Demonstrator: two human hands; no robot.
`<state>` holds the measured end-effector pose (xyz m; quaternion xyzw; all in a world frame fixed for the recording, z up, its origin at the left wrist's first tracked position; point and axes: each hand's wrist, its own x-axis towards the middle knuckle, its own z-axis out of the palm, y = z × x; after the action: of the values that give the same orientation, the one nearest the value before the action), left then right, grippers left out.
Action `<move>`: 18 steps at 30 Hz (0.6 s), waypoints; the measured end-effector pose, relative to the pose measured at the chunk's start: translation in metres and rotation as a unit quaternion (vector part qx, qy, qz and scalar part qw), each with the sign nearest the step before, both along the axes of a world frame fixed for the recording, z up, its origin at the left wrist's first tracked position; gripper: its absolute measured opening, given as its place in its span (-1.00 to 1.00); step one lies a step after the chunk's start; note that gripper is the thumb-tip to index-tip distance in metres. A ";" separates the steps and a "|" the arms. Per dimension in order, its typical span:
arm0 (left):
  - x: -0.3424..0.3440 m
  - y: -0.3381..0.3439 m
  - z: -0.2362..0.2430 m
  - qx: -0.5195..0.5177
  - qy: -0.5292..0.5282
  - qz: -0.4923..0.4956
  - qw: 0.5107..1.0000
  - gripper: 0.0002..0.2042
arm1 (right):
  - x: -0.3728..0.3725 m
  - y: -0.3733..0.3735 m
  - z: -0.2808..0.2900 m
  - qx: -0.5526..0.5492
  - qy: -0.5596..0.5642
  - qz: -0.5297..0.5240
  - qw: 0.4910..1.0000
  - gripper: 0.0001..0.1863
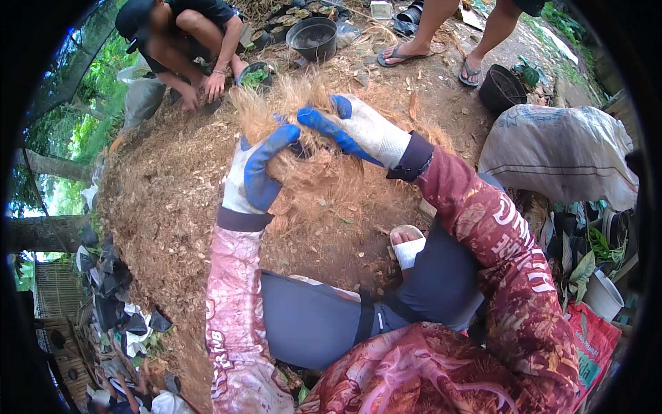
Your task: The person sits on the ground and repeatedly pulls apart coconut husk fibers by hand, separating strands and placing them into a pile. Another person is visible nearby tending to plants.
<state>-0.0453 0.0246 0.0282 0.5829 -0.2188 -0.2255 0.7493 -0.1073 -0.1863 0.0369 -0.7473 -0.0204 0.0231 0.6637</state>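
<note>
A clump of tan coconut-husk fibre [317,169] is held up between my two gloved hands, its loose strands sticking out above and below them. My left hand [258,169], in a white glove with blue coated fingers, grips the clump's left side. From the right, my right hand [352,127] in a matching glove pinches it, fingers bent inward. The two hands nearly meet at the fingertips. Behind the clump, more loose fibre [434,141] lies on the ground.
A large mound of shredded husk [158,200] spreads to the left. A person [186,41] crouches at the far left; another person's legs [420,34] stand at far right. Black pots [312,39], a full white sack [562,152] and a red bag [593,338] are around me.
</note>
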 end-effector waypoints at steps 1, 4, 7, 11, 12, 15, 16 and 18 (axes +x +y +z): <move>-0.001 -0.001 0.000 -0.004 0.021 0.007 1.000 -0.68 | 0.002 0.001 0.003 -0.056 0.020 -0.035 0.998 -0.38; -0.003 -0.003 0.001 -0.047 0.134 0.002 0.990 -0.66 | 0.004 0.007 0.006 0.016 -0.038 -0.026 0.999 -0.38; -0.001 -0.005 0.002 -0.107 0.228 -0.017 0.968 -0.65 | 0.006 0.011 0.006 0.132 -0.075 -0.011 0.988 -0.52; 0.004 -0.007 0.002 -0.162 0.283 -0.067 0.943 -0.68 | 0.012 0.008 0.003 0.382 0.115 0.056 0.915 -0.74; 0.004 -0.007 0.002 -0.178 0.288 -0.078 0.938 -0.67 | 0.015 0.004 0.004 0.403 0.127 0.065 0.904 -0.74; 0.003 -0.005 0.001 -0.199 0.281 -0.072 0.936 -0.68 | 0.030 -0.015 0.009 0.527 0.100 0.007 0.844 -0.64; 0.001 -0.004 -0.001 -0.179 0.263 -0.057 0.946 -0.68 | 0.036 -0.027 0.012 0.518 0.079 -0.004 0.852 -0.63; -0.001 0.000 -0.003 -0.143 0.236 -0.036 0.961 -0.72 | 0.045 -0.047 0.013 0.507 0.061 -0.012 0.860 -0.57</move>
<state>-0.0462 0.0242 0.0253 0.3920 -0.0860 -0.3497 0.8465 -0.0620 -0.2338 0.0503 -0.3052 0.0205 0.0472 0.9509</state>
